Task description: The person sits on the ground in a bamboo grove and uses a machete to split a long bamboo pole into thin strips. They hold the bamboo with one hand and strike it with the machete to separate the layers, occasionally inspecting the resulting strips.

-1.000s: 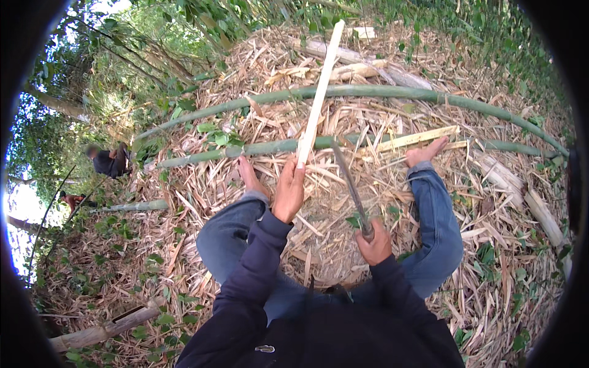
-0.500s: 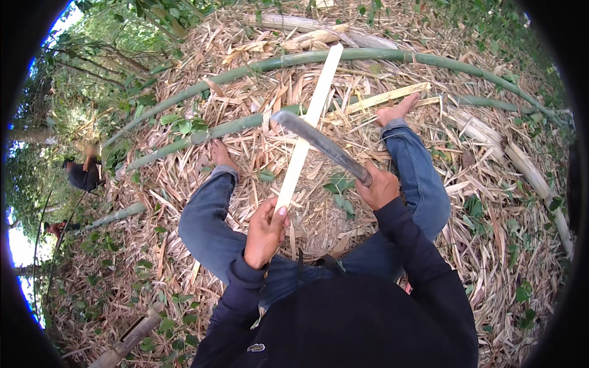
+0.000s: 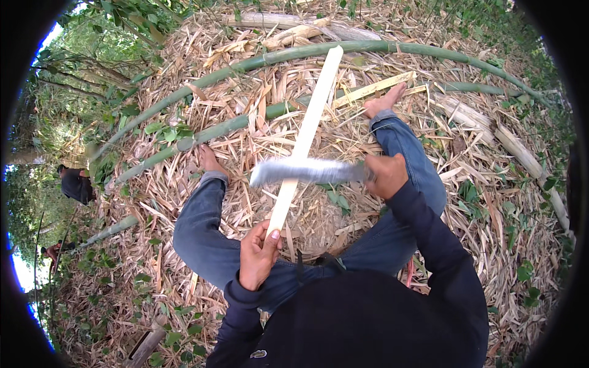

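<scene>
My left hand (image 3: 259,253) is closed on the near end of a long, pale split bamboo strip (image 3: 315,111), its thumb on top. The strip slants away and slightly right, its far end overlapping a green bamboo pole. In my right hand (image 3: 387,176) is the handle of a machete (image 3: 307,171). The blade, smeared by motion, points left and lies across the strip a little beyond my left hand. Whether the blade touches the strip I cannot tell. My bent legs in jeans spread to either side, with bare feet on the ground.
Two long green bamboo poles (image 3: 270,59) curve across the ground ahead. Another yellowish strip (image 3: 375,89) lies by my right foot. Dry leaves and shavings cover the ground. Weathered logs (image 3: 532,161) lie at right. Two people (image 3: 76,184) are far off at left.
The machete has swung down toward me, from slanting up-left to lying nearly level across the strip. My right hand has shifted slightly right and up; my left hand has moved a little nearer with the strip.
</scene>
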Action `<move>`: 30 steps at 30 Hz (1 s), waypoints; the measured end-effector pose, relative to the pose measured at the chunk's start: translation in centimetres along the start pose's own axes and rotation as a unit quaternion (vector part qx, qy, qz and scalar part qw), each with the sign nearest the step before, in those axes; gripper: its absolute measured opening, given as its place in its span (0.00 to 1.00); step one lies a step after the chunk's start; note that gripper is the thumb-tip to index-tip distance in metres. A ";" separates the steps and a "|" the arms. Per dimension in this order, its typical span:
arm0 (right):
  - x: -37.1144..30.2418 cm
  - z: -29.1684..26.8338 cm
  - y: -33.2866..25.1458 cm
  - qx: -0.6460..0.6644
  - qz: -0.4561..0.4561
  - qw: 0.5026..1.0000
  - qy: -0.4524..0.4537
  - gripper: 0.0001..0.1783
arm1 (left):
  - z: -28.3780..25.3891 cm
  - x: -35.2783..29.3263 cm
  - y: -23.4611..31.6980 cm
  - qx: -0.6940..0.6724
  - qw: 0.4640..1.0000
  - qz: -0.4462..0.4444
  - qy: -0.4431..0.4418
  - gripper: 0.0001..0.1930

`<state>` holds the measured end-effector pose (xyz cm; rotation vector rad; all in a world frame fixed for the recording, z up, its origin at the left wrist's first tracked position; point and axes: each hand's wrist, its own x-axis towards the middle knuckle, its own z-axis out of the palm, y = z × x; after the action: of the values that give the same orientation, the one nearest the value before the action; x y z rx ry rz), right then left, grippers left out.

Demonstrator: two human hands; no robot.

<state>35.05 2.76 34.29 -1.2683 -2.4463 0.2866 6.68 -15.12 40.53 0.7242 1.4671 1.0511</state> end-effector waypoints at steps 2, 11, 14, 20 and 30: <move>1.1 1.1 3.1 0.021 0.133 0.987 0.091 0.13 | -0.1 -0.3 -0.1 0.002 1.000 -0.015 -0.010 0.13; -1.6 -0.2 -4.8 0.105 0.001 0.994 0.007 0.16 | -0.1 0.2 -1.5 0.034 0.997 0.009 0.065 0.11; -2.8 0.8 -6.9 0.037 -0.085 0.995 -0.028 0.17 | 0.3 0.4 -1.3 0.067 0.993 0.043 0.088 0.11; -0.4 1.3 -3.9 0.054 0.089 0.994 0.027 0.15 | 0.2 -1.0 -0.2 0.050 0.994 0.041 0.087 0.14; 1.6 -1.5 0.0 0.019 0.155 0.985 0.069 0.14 | 0.5 -2.6 -1.4 0.064 0.994 0.029 0.079 0.15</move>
<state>34.80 4.04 35.99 -1.5962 -2.1156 0.3132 7.82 -17.91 40.38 0.7934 1.6706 1.0857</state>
